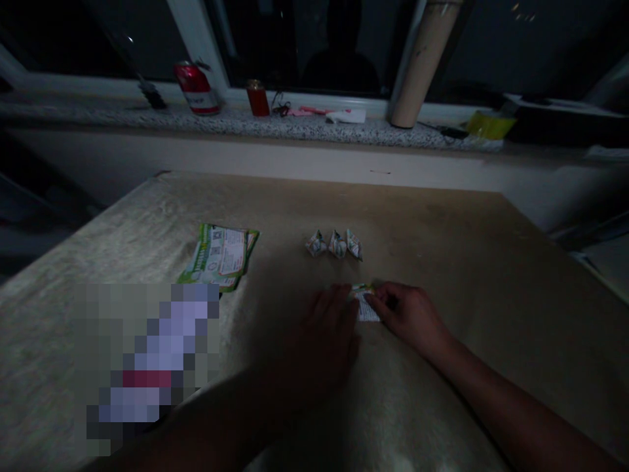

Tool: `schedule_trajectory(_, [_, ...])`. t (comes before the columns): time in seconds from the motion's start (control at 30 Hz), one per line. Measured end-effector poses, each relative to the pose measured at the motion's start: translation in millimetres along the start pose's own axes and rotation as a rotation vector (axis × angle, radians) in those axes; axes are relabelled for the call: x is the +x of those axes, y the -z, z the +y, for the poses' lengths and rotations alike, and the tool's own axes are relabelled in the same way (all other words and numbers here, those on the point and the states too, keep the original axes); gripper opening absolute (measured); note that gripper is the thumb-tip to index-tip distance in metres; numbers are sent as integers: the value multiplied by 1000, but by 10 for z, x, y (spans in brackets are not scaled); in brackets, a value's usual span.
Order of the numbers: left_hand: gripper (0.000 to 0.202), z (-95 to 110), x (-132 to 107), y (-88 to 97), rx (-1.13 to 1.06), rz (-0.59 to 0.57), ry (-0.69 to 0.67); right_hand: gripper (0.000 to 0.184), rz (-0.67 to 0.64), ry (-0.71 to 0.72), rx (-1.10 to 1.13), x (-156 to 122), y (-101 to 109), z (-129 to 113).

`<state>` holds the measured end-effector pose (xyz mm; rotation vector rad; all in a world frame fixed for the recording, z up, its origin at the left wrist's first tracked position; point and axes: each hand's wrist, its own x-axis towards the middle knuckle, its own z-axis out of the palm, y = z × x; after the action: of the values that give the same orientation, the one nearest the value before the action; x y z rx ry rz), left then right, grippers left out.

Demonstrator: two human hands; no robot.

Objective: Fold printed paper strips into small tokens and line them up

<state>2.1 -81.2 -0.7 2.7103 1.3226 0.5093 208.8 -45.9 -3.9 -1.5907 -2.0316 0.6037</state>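
Observation:
A small piece of printed paper (366,307) lies on the tan table (442,249) between my hands. My left hand (322,341) rests flat on the table, its fingertips touching the paper's left edge. My right hand (410,314) presses its curled fingers onto the paper's right side. Three small folded paper shapes (335,244) sit in a row just beyond the hands.
A stack of green-and-white printed leaflets (220,257) lies to the left. A pixelated object (147,360) sits at the near left. The stone windowsill (246,121) behind holds a red can (196,88), a small red jar (258,98), a tall beige tube (425,62) and yellow packaging (489,124).

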Motion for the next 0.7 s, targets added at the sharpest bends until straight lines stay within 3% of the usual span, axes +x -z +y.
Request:
schedule_trajectory(0.07, [53,69,-44,-82,-19,-5,-89,24,1,-11,-7,2,-4,-9])
schedule_trajectory(0.23, [63,106,-84,-206,-37,-58,-84,23,4,-6,-50,7,-12,-9])
schedule_trajectory(0.47, [64,84,-63,-160,-58,-123,-48,15,144,180,-95,39,7,168])
schedule_trajectory(0.7, [65,51,-26,-118,-110,-151,-35,30,80,232,-96,-7,26,266])
